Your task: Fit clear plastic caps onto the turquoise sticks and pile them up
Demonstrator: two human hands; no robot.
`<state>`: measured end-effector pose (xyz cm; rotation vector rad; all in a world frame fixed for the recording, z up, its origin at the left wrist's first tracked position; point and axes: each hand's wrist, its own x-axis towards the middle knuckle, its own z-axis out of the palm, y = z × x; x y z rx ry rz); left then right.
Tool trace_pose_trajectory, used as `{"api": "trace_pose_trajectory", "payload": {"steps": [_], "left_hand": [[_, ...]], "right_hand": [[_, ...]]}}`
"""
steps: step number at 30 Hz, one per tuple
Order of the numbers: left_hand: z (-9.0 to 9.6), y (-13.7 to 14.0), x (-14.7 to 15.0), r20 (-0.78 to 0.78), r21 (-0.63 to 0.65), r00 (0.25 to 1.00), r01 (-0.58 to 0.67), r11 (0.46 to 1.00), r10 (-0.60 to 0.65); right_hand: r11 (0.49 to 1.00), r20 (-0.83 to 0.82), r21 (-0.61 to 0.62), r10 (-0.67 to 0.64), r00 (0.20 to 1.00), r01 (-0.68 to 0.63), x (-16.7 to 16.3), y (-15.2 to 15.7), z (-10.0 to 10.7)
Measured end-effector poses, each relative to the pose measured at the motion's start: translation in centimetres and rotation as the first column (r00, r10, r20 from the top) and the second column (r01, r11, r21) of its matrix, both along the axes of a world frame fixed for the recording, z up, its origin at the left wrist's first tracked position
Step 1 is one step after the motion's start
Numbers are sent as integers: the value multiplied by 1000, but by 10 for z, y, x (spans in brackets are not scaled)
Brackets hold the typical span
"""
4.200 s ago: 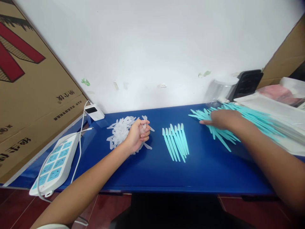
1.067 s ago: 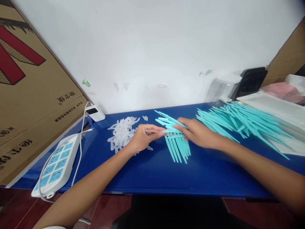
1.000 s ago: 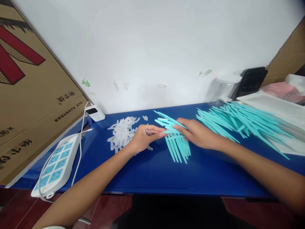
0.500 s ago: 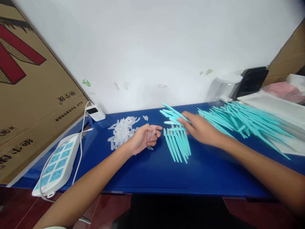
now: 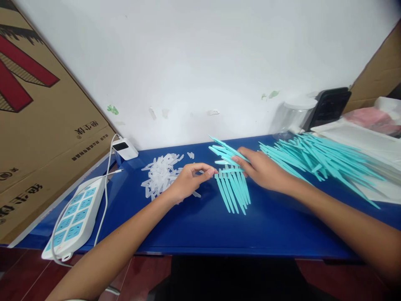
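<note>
My left hand (image 5: 191,179) pinches thumb against index finger at the blade end of the nearest turquoise eyebrow razor in a row (image 5: 230,194) lying on the blue table. The pinched piece looks like a small clear cap, mostly hidden by the fingertips; the palm is turned out of sight. My right hand (image 5: 258,167) is closed around a fanned bunch of turquoise eyebrow razors (image 5: 224,149), just above the row's top end. Behind my left hand lies a pile of clear plastic caps (image 5: 160,173).
A large heap of turquoise razors (image 5: 322,159) spreads at the right, beside a clear jar (image 5: 297,115) and a black device (image 5: 330,106). To the left are a power strip (image 5: 73,213), a small white box with a screen (image 5: 125,148), cables and a big carton (image 5: 46,125).
My left hand has rolled palm-down, and its thumb and index fingertip have come together at the row's blade ends. My right hand keeps its bunch almost in place.
</note>
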<state>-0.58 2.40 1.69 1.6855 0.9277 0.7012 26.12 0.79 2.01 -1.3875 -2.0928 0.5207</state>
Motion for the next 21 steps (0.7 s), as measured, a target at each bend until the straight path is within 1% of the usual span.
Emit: {"api": "trace_pose_trajectory", "payload": {"steps": [2,3,9,13,18,21], "left_hand": [[-1,0,1,-2,95,999,-34,995,34],[-2,1,1,3,110,999,-47,993,47],[-5,4,1,18,32,997,-75,997,74],[-7,4,0,36,29,997,-74,997,73],[-10,5,-1,72,42,996,-56,998,53],[-9,3,0,97,27,995,-33,999,31]], "right_hand": [[1000,10,-3,6,1000,-6,0,0,-1],[1000,17,-5,6,1000,-6,0,0,-1],[1000,15,2,3,1000,-3,0,0,-2],[1000,20,1,-20,1000,20,-1,2,-1],[997,77,24,-75,994,74,-3,1,-1],[996,97,34,-90,991,87,-3,0,0]]}}
